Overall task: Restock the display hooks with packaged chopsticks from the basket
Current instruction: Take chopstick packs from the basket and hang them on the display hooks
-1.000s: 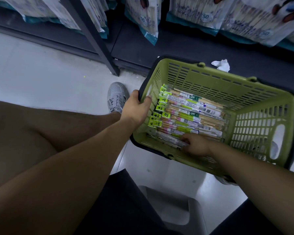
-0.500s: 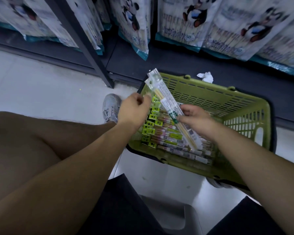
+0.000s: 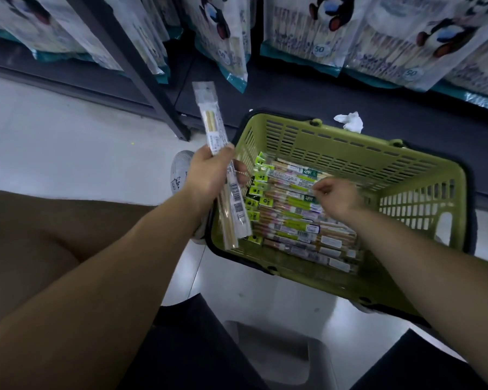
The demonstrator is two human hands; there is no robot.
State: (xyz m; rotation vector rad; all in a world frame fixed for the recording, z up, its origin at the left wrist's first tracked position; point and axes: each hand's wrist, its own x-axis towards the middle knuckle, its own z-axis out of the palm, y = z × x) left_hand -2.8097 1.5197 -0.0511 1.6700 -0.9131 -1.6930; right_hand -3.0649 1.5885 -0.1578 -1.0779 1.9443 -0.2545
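Trainee: Shelving fills the far side, with big hanging packs (image 3: 302, 29) over a dark shelf base (image 3: 293, 91). Where are the hooks?

Lead: None show from this angle, so find them before you rise. Next in size is the green basket (image 3: 350, 142) on the floor, right of centre. The stacked packets (image 3: 293, 220) lie lengthwise across its bottom.

Trainee: And the hands?

Lead: The left hand (image 3: 209, 173) is at the basket's left rim, wrapped round the middle of one clear chopstick packet (image 3: 213, 128). One end of that packet points far and up. The right hand (image 3: 335, 195) is low inside the basket, over the stack, with its fingers (image 3: 319, 188) curled. It's too blurred to say whether they pinch a packet or nothing.

Trainee: So the step is gathering a handful?

Lead: I judge so. Lift one packet at a time by its end and lay it flat against the one in the left hand. Keep all the top ends pointing the same way, so they go onto a hook without re-sorting. Grip lightly, because thin film probably slips and creases.

Trainee: The crumpled tissue (image 3: 349, 122) beyond the basket?

Lead: It's on the shelf base, apart from the stock. Leave it.
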